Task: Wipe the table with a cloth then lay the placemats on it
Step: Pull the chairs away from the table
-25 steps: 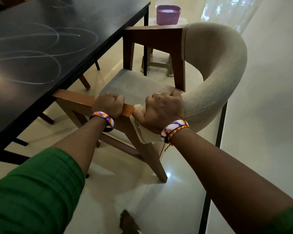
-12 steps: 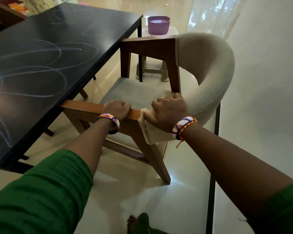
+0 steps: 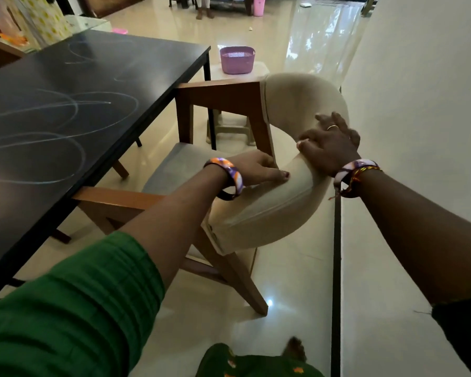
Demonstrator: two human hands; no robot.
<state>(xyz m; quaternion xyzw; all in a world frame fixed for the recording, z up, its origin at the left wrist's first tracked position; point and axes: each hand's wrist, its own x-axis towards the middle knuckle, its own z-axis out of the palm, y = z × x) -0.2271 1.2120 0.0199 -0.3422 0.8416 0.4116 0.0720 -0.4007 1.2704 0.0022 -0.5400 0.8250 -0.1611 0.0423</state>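
Both hands on the chair, none on the worktop. Left hand lies on the inner face of the padded backrest, fingers curled against it, thumb along the fabric. Right hand drapes over the top of the backrest, fingers spread and bent round it: grip grasping the chair on both sides. Chair's wooden arm is tucked under the black worktop edge. Worktop shows looping smear marks. No cloth or placemats visible. Purple basket sits on a stool beyond the chair.
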